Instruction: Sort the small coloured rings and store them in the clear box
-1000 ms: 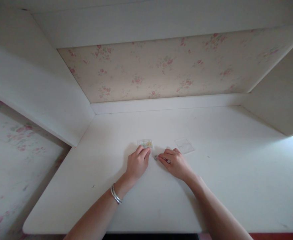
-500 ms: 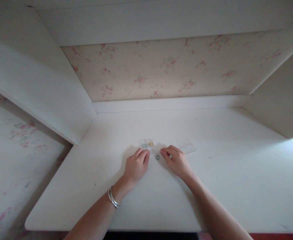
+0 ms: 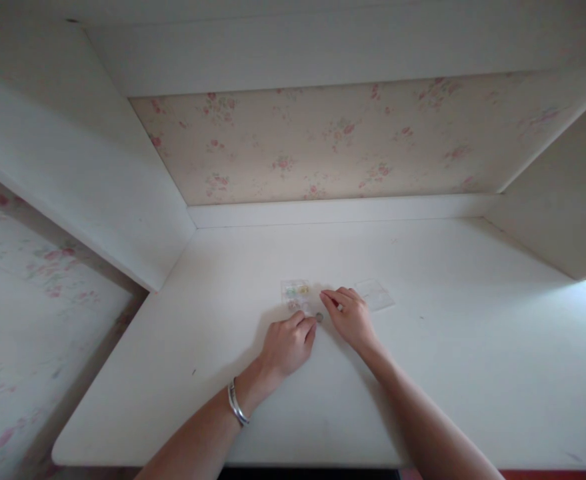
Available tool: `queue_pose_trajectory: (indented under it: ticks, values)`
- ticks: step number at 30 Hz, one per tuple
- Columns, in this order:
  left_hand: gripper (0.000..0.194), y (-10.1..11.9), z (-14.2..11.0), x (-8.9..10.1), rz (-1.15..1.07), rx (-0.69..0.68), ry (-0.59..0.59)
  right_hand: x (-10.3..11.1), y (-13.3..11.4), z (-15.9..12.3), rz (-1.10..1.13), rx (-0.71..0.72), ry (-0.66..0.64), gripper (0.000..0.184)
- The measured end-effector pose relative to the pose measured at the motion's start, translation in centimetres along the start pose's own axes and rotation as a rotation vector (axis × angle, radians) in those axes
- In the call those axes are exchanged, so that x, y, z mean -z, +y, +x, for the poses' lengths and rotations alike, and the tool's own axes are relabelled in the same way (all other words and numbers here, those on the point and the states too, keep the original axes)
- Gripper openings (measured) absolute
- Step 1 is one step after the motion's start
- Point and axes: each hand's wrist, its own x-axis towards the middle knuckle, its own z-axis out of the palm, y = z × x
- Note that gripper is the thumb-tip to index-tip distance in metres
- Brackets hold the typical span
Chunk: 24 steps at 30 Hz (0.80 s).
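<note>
Left hand nearer round piece

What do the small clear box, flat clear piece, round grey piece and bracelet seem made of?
Small clear box: probably transparent plastic; coloured contents show through.
Flat clear piece: likely plastic too; the tabletop shows through.
Round grey piece: perhaps dull metal by its colour; too small to tell.
Bracelet: likely polished metal, silvery with bright highlights.

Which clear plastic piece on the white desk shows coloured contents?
The clear rectangular plastic box beyond the left hand: yellow and green show inside. The clear flat plastic piece beside the right hand shows neither.
</note>
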Motion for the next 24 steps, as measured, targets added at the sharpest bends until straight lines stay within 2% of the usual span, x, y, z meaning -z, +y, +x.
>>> queue_pose_trajectory:
  ticks: [7, 19, 24]
  values:
    - [0.03, 0.0, 0.4, -0.3, -0.01, 0.01, -0.004, 0.8, 1.5, -0.2, 0.059, -0.097, -0.01, 0.024]
    - [0.028, 0.3, 1.4, -0.1, 0.058, -0.03, -0.098, 0.9, 1.2, -0.5, -0.041, -0.023, -0.078, 0.023]
    - [0.027, 0.1, 1.1, -0.2, 0.024, -0.051, -0.053, 1.1, 0.9, -0.5, -0.059, 0.01, -0.1, 0.021]
